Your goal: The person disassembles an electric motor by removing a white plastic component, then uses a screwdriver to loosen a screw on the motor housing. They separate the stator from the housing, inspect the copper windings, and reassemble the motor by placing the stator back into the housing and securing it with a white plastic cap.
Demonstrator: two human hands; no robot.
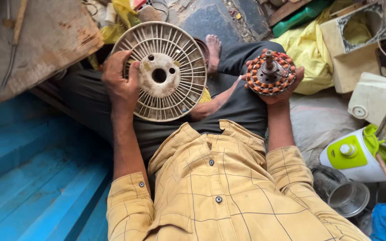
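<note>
While the person sits cross-legged on the ground, the left hand [120,84] holds a round, slotted fan cover [159,71] by its left rim, thumb across the ribs on the front and the other fingers wrapped out of sight behind, so their spread cannot be told. The cover stands tilted on edge over the left knee, its worn hub plate and centre hole facing the camera. Well apart from it, the right hand [277,91] cups a motor core [271,72] from underneath, fingers curled up around its ring of copper-orange windings, the short shaft pointing up and a little away. Both parts hang above the dark trousers [242,105], with a bare foot [213,50] between and beyond them. To handle this well, I would judge it wise to keep the grip on the core's metal body and not squeeze the windings, and to keep the cover steady by its rim. A white and green appliance [351,154] lies near the right elbow, beside yellow cloth [307,51].
</note>
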